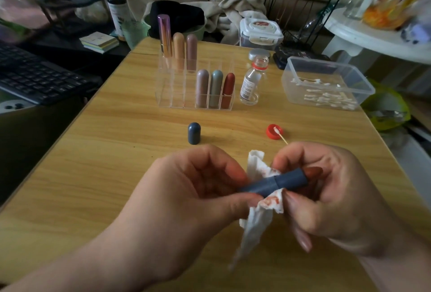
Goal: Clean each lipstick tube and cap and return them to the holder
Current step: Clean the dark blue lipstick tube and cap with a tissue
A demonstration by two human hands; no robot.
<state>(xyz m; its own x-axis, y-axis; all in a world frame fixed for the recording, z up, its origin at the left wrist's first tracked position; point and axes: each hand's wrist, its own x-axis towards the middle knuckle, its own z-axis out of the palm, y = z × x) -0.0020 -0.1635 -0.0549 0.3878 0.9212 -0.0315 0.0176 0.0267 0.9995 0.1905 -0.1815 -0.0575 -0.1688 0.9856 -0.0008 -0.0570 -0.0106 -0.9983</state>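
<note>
My left hand (186, 193) grips the base end of an open dark blue lipstick tube (279, 183) lying crosswise over the table's front. My right hand (331, 193) holds a white tissue (256, 217), stained red, against the tube's other end, where the reddish lipstick tip shows. The tube's blue cap (194, 133) stands upright on the table beyond my hands. A clear acrylic holder (168, 91) stands farther back with several capped lipsticks in it, three in the back row, three in the front row at the right.
A small clear bottle (251, 81) stands open right of the holder. Its red cap (274, 131) lies nearer me with a cotton swab resting in it. A clear tub of cotton swabs (326, 81) sits at the right. A black keyboard (35, 77) lies off the table's left.
</note>
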